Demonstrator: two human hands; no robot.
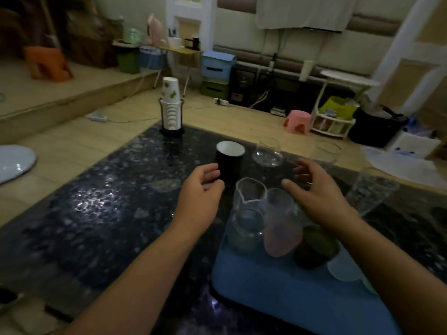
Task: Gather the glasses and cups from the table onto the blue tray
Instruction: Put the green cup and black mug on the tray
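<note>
A blue tray [278, 291] lies on the dark speckled table [108, 213] at the near right. On it stand a clear glass pitcher [246, 213], a pink cup [281, 228], a dark green cup [314, 247] and a pale cup [343, 267]. Beyond the tray, on the table, are a black cup with a white inside [229, 160], a round clear glass [267, 152], another clear glass [325, 152] and a tall clear glass [370, 189]. My left hand [200, 189] hovers with loosely curled fingers just short of the black cup, holding nothing. My right hand [314, 187] is spread over the pitcher and pink cup, empty.
A wire holder with a stack of white paper cups [170, 110] stands at the table's far edge. Past the table lie a pink stool [297, 122], a white rack [331, 124], storage boxes [217, 73] and cables on the wooden floor.
</note>
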